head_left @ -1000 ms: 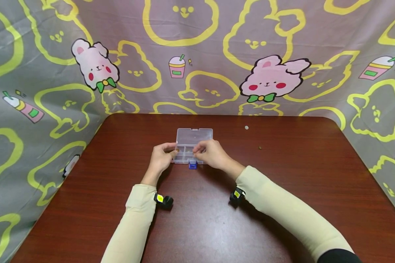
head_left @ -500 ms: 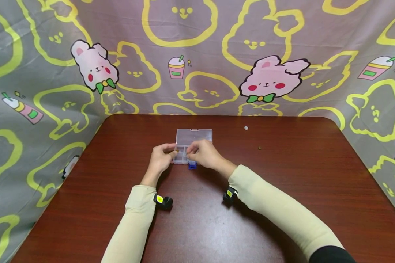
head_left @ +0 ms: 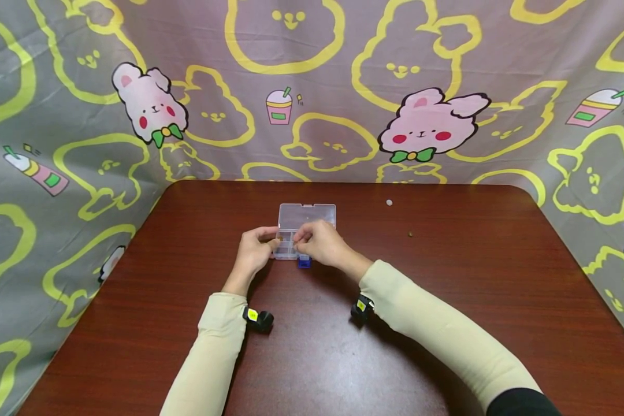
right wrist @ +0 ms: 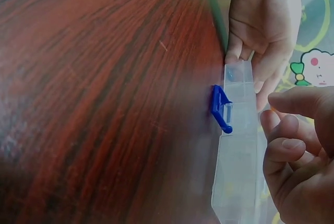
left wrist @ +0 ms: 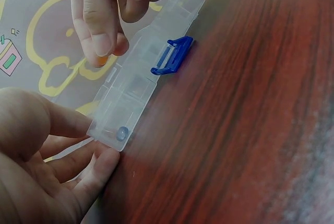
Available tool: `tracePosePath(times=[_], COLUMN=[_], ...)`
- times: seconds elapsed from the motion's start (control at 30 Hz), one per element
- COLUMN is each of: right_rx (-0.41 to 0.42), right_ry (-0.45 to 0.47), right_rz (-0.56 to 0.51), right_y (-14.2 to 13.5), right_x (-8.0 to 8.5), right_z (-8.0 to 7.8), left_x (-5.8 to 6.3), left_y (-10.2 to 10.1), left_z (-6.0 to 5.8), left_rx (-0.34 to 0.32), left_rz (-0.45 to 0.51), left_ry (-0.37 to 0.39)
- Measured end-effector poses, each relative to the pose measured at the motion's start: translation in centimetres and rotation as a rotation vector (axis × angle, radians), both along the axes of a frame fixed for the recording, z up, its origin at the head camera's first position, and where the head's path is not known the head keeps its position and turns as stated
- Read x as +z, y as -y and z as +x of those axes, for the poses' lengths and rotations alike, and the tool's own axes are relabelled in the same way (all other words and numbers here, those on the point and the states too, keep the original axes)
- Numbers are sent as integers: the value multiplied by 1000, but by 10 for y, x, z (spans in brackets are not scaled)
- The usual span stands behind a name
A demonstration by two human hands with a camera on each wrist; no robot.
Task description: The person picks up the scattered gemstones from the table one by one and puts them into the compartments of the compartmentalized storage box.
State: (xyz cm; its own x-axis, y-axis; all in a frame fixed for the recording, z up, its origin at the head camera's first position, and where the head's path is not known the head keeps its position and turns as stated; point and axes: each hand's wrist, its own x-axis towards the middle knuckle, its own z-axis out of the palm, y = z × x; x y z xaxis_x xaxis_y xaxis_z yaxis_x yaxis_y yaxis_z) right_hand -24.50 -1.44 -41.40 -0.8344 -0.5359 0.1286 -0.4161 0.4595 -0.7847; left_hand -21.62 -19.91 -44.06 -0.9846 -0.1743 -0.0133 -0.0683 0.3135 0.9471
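A clear plastic compartment box [head_left: 286,249] stands on the table with its lid [head_left: 305,215] raised and a blue latch [head_left: 304,262] hanging at the front. My left hand [head_left: 256,249] grips the box's left end between thumb and fingers. Over the compartments, my right hand [head_left: 325,242] pinches a small orange piece [left wrist: 102,61] between thumb and index finger; most of it is hidden by the fingertips. A small dark blue, bead-like piece [left wrist: 122,133] lies in the compartment at the box's left front corner. In the right wrist view, the right hand's other fingers are curled.
On the brown wooden table [head_left: 312,335], a small white round piece [head_left: 389,202] lies right of the box, towards the back. A tiny brownish piece [head_left: 410,234] lies nearer. A patterned cloth [head_left: 322,86] hangs behind the table and along its sides.
My right hand has shifted left over the box, from its right half towards the middle compartments, and has stayed nearly still since half a second ago. The left hand keeps its place.
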Motion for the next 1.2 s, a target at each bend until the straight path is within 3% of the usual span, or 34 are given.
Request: tracePosePath(times=[0.33,0.57,1.2], right_rx=[-6,-41,-145], right_ry=[-20,-55,-79], right_rz=[-5,12,13], right_y=[-10,-24,-90], right_x=[2,2,-5], right_z=[0,-2,-10], left_x=[0,0,2], left_y=[-2,-3,-3], left_z=[1,-1,3], left_rx=[-19,-4,6], left_rz=[39,8,5], left_ry=[-92,-28,-9])
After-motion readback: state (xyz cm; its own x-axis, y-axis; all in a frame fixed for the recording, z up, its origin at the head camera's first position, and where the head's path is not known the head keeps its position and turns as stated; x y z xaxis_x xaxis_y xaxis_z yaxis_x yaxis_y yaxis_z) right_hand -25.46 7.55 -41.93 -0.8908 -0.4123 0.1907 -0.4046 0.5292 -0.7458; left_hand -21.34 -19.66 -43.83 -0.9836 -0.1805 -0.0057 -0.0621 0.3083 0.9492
